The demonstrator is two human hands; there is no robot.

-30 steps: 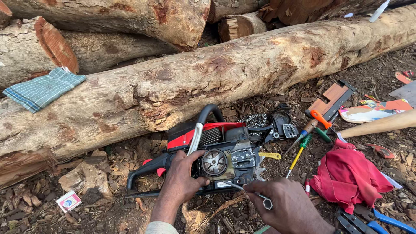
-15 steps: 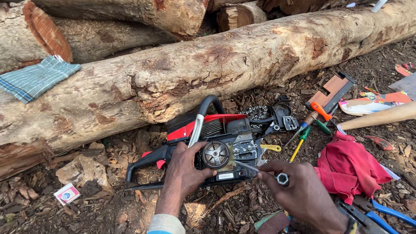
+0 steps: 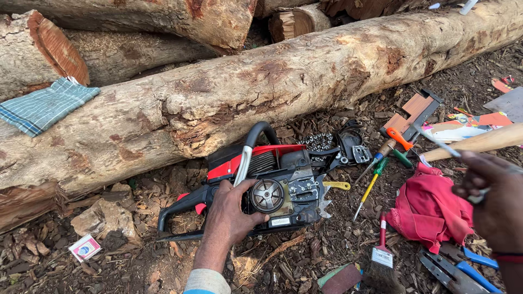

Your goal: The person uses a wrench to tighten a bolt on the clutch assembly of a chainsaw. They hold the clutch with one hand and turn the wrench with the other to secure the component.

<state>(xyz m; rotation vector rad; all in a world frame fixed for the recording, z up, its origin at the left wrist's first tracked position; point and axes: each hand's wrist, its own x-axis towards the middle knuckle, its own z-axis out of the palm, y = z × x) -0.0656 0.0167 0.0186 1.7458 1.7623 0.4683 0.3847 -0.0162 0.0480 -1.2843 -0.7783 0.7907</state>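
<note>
A: Chainsaw position?

B: The chainsaw (image 3: 272,196) lies on its side on the ground at the log's (image 3: 229,103) foot, long axis 8 to 2 o'clock, rear handle at 8.

A: Hands?

B: The left hand (image 3: 229,215) presses its body, fingers spread. The right hand (image 3: 493,193), previously at the clutch, has lifted to 3 o'clock, fingers pinching a thin metal tool (image 3: 436,140).

A: Surroundings?

B: A red cloth (image 3: 430,209) and screwdrivers (image 3: 373,182) at 3 o'clock.

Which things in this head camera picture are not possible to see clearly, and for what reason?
- Right hand: blurred; the thin metal tool it holds cannot be identified.
- Chainsaw: left hand covers part of its body.
- Blue-handled tool: cut off by the bottom edge.
- Small card on the ground: print too small.
</note>
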